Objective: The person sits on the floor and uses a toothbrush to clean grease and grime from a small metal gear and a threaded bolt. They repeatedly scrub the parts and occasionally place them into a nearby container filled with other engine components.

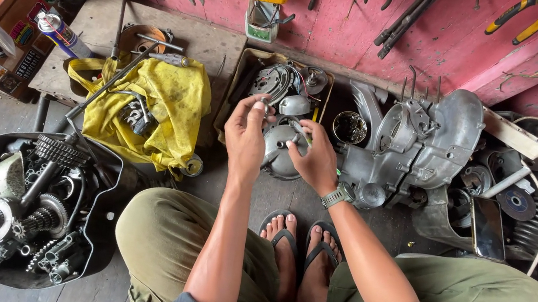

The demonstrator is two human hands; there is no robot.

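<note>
I squat on a wooden floor, both arms reaching forward. My left hand [245, 131] is raised with its fingertips pinched on a small metal part at the top. My right hand [314, 159], with a watch on the wrist, grips a thin screwdriver-like tool with a green handle, its tip pointing toward the left hand. Both hands hover over a rounded grey engine cover [276, 152] lying on the floor. Just behind them sits a tray [247, 70] with a stator plate and wiring.
A large grey engine case [419, 141] lies at right with a coiled spring and hose. A yellow cloth [162, 103] with tools lies at left. A black tub [106, 169] of gears stands at lower left. Tools hang on the red wall [345, 20].
</note>
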